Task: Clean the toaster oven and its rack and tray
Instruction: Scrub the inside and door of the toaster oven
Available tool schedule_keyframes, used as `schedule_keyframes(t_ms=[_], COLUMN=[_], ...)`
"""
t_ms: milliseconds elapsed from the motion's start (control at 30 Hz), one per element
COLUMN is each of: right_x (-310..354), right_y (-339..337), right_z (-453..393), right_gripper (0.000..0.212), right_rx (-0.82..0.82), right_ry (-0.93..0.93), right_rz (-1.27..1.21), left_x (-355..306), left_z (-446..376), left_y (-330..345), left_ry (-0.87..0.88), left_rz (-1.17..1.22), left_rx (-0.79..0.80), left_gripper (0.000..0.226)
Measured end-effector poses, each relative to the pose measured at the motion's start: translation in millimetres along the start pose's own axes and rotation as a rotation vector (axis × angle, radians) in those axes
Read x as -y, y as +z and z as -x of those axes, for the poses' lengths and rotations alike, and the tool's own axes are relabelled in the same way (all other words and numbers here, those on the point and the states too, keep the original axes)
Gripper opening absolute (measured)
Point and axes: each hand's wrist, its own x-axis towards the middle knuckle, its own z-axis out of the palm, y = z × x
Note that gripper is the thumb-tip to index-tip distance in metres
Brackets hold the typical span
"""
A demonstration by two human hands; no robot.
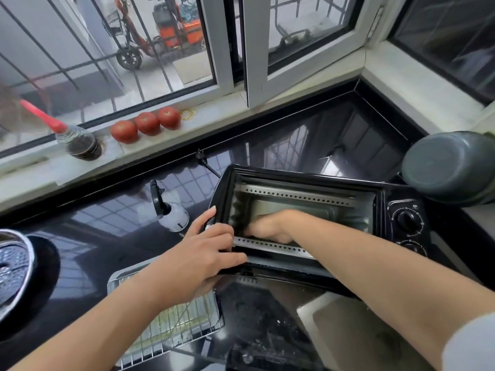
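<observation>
Left hand (211,250) fingers straight on oven (294,210) front-left edge; right hand (270,227) inside cavity, fingers hidden, can't tell. Rack (171,325) on counter beside.

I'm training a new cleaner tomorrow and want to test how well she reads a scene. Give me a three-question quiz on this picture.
1. True or false: the right hand is inside the toaster oven.
2. Where does the left hand rest? A) on the spray bottle B) on the oven's front left edge C) on the tomatoes
3. Fill in: the wire rack lies on the ____, outside the oven.

Key: 1 true; 2 B; 3 counter.
</observation>
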Motion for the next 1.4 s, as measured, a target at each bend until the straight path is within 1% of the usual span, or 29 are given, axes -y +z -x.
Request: schedule_keyframes(t_ms=[67,133,200,267,300,333,367,433,467,500,567,600,633,700,733,800,867,900,967,1033,1100,1167,1233,1300,1333,1400], right_x=[-8.1,-21.9,-39.8,-51.7,-57.3,-60.4,-60.1,-52.5,-43.9,-35.3,-18.8,-13.2,-11.0,-11.8,-14.4,-23.2,-30.9,-34.0,-36.8,-37.3,-39.9,-40.5,-37.9,-33.8,-32.5,-31.8], right_y=[-7.9,-21.7,-37.3,-46.6,-49.1,-49.3,-49.2,-46.7,-43.3,-40.0,-31.7,-26.9,-23.1,-20.3,-20.1,-23.7,-30.6,-35.2,-42.1,-42.3,-39.5,-36.6,-34.4,-33.5,-33.1,-31.4], right_z=[4.8,7.8,16.5,24.0,23.7,20.1,13.2,-2.7,-9.2,-15.5,-30.1,-37.4,-43.1,-41.6,-38.3,-36.5,-35.7,-38.5,-42.4,-35.3,-32.1,-32.9,-34.5,-35.2,-35.3,-37.5], right_gripper=[0.043,0.046,0.038,0.036,0.041,0.051,0.058,0.062,0.059,0.051,0.031,0.024,0.025,0.038,0.040,0.041,0.047,0.047,0.043,0.044,0.047,0.053,0.058,0.058,0.056,0.051], right_rx=[0.010,0.015,0.037,0.045,0.071,0.083,0.094,0.104,0.108,0.111,0.094,0.075,0.066,0.015,-0.004,-0.017,0.005,0.040,0.088,0.078,0.080,0.128,0.182,0.239,0.240,0.191], right_ry=[0.067,0.194,0.302,0.431,0.466,0.474,0.468,0.390,0.319,0.238,0.096,0.056,0.034,0.012,0.003,0.033,0.105,0.140,0.186,0.167,0.129,0.082,0.033,-0.015,-0.024,-0.037], right_rz=[0.135,0.269,0.394,0.395,0.353,0.302,0.242,0.132,0.054,-0.055,-0.283,-0.333,-0.344,-0.248,-0.156,0.060,0.300,0.359,0.368,0.282,0.058,-0.206,-0.371,-0.454,-0.480,-0.506], left_x=[-0.1,-1.0,-1.3,-0.9,-0.5,-0.4,-0.7,-1.6,-1.4,-1.2,-0.2,-0.4,-0.4,0.0,0.5,-0.2,-2.2,-2.9,-3.4,-2.9,-2.1,-2.5,-3.0,-2.5,-1.6,0.7], left_z=[0.8,0.6,0.1,0.3,0.2,0.3,0.5,0.7,0.3,-0.3,0.1,0.8,1.0,1.0,1.3,1.4,1.1,1.7,1.9,0.8,0.9,1.5,1.6,1.1,0.8,0.6], left_y=[-2.2,-3.2,-1.1,0.9,1.8,2.4,2.6,2.1,1.4,0.4,0.3,0.1,0.0,0.9,1.3,0.0,-4.3,-6.5,-10.7,-12.5,-12.0,-11.9,-12.4,-11.7,-10.5,-6.4], left_ry=[-0.004,-0.010,-0.017,-0.026,-0.026,-0.026,-0.026,-0.027,-0.029,-0.029,-0.024,-0.024,-0.026,-0.030,-0.032,-0.036,-0.027,-0.024,-0.028,-0.027,-0.021,-0.019,-0.021,-0.024,-0.024,-0.022], left_rz=[0.004,0.008,0.015,0.025,0.027,0.027,0.030,0.040,0.041,0.043,0.039,0.033,0.026,0.017,0.022,0.038,0.040,0.037,0.034,0.039,0.046,0.047,0.042,0.047,0.052,0.055], left_rx=[0.001,-0.005,-0.010,-0.013,-0.014,-0.019,-0.024,-0.030,-0.030,-0.027,-0.022,-0.016,-0.007,0.006,0.005,-0.014,-0.009,-0.004,0.009,0.015,0.013,0.018,0.014,0.003,0.002,-0.001], left_gripper=[0.053,0.051,0.050,0.050,0.050,0.050,0.049,0.047,0.046,0.047,0.048,0.049,0.050,0.051,0.052,0.049,0.046,0.044,0.042,0.041,0.044,0.046,0.044,0.042,0.043,0.049])
